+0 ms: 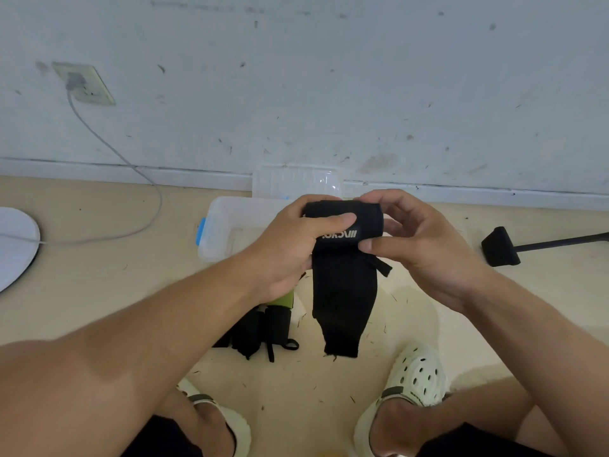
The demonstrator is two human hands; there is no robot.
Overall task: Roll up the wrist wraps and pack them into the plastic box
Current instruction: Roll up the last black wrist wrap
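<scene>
A black wrist wrap [342,285] with white lettering is partly rolled at its top, and its loose tail hangs down toward the floor. My left hand [290,245] grips the roll from the left, thumb across its front. My right hand [418,245] pinches the roll's right end. Behind my hands, a clear plastic box [220,225] with a blue latch sits open on the floor, its lid [296,179] leaning against the wall. More black wraps [263,331] lie on the floor below my left hand, with a green piece [285,300] beside them.
A white round base [14,242] with a grey cable running to a wall socket [84,82] is at the left. A black foot on a rod [501,247] lies at the right. My feet in pale clogs [413,377] are at the bottom.
</scene>
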